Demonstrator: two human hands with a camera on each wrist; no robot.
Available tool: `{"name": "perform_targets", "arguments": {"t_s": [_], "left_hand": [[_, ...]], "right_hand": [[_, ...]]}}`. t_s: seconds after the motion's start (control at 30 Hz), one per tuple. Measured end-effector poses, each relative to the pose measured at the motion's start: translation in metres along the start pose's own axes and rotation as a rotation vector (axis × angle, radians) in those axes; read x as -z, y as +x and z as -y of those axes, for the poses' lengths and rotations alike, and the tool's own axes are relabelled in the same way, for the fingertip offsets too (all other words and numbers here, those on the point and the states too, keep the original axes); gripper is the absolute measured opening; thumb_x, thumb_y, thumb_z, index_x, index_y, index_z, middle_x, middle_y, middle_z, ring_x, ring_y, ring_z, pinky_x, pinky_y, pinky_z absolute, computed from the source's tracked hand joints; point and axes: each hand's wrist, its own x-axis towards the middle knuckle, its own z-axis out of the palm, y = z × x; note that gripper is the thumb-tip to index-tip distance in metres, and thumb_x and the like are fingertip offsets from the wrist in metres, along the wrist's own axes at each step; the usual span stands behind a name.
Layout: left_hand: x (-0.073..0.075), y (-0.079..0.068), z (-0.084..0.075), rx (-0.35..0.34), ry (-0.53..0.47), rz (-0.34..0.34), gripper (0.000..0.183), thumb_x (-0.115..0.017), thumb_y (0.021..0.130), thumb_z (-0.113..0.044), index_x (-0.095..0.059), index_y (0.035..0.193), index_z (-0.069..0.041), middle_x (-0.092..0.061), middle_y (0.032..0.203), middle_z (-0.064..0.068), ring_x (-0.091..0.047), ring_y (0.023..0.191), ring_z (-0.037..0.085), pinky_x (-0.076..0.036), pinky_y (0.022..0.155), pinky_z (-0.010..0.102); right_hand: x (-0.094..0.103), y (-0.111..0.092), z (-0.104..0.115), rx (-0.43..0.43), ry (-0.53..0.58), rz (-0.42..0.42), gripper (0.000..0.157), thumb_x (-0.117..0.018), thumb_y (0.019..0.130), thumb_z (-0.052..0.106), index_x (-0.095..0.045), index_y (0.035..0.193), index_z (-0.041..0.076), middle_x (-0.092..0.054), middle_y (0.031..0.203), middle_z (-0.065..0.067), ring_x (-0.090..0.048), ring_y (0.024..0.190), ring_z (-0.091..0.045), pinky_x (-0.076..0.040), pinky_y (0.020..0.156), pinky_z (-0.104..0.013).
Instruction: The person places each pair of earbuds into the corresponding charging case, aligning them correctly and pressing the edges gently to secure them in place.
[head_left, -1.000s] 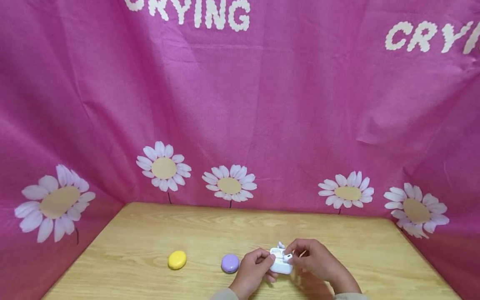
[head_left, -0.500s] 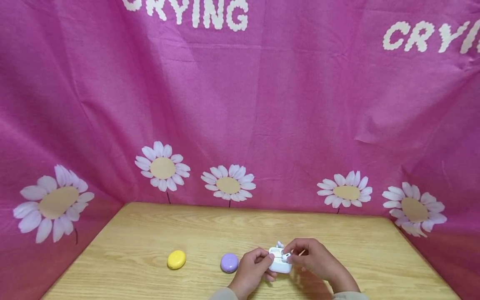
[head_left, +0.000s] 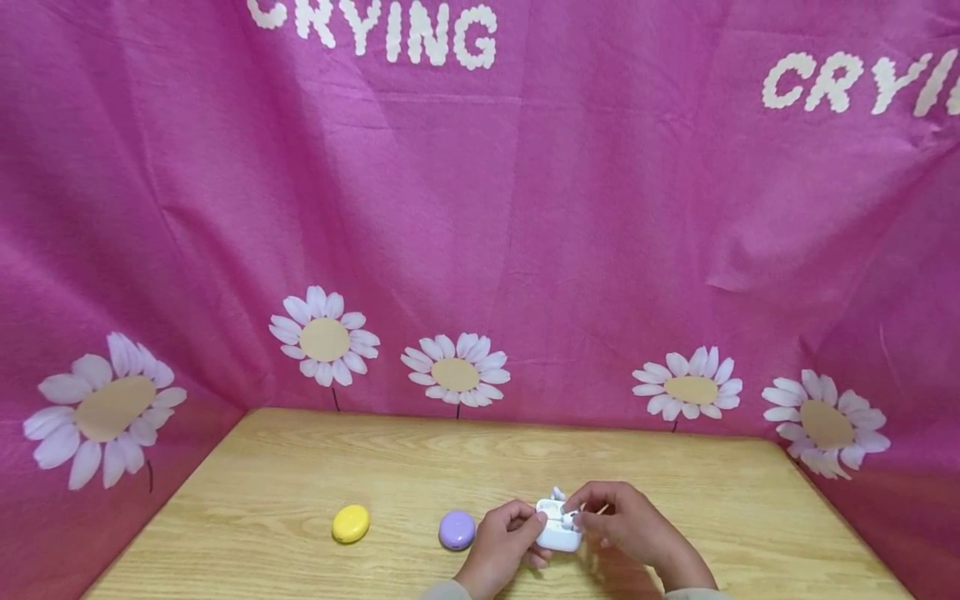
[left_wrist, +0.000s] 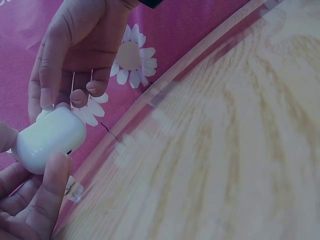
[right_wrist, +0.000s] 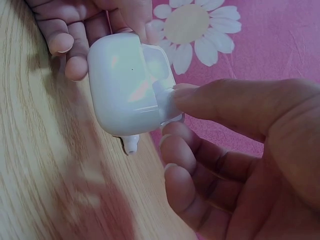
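Observation:
In the head view, my left hand (head_left: pixel 501 542) holds a white earbud case (head_left: pixel 558 537) with its lid up. My right hand (head_left: pixel 633 521) pinches a white earbud (head_left: pixel 567 520) between thumb and fingers at the right side of the case. The right wrist view has the thumb pressing on this earbud (right_wrist: pixel 169 104) at the case opening; how deep it sits is partly hidden. A second white earbud (head_left: pixel 558 493) lies on the table just behind the case. Fingers of the left hand (left_wrist: pixel 37 205) support the case from below in the left wrist view.
On the wooden table (head_left: pixel 405 458), a purple round case (head_left: pixel 457 530) stands just left of my left hand. Farther left lies a yellow round case (head_left: pixel 351 524). Pink cloth (head_left: pixel 570 250) with printed daisies hangs behind and along both sides.
The earbud in my right hand has turned slightly and shifted down into the case opening. Both hands stay in nearly the same place, while the head view tilts a little upward.

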Motion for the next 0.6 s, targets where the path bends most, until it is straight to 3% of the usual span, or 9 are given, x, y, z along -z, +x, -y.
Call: {"name": "perform_targets", "arguments": {"t_s": [0.6], "left_hand": [[-0.0007,0.0006,0.0015,-0.007,-0.013,0.001,0.019,-0.060,0.095,-0.013,-0.061,0.096,0.006,-0.066,0.078,0.008,-0.063,0.061,0.014,-0.057,0.057,0.028]], "right_hand": [[-0.0025,-0.0004,0.0014,-0.025,-0.009,-0.019,0.012,-0.068,0.086,0.009,-0.063,0.091,0.000,-0.058,0.080,-0.006,-0.053,0.063,-0.012,-0.049,0.052,-0.029]]}}
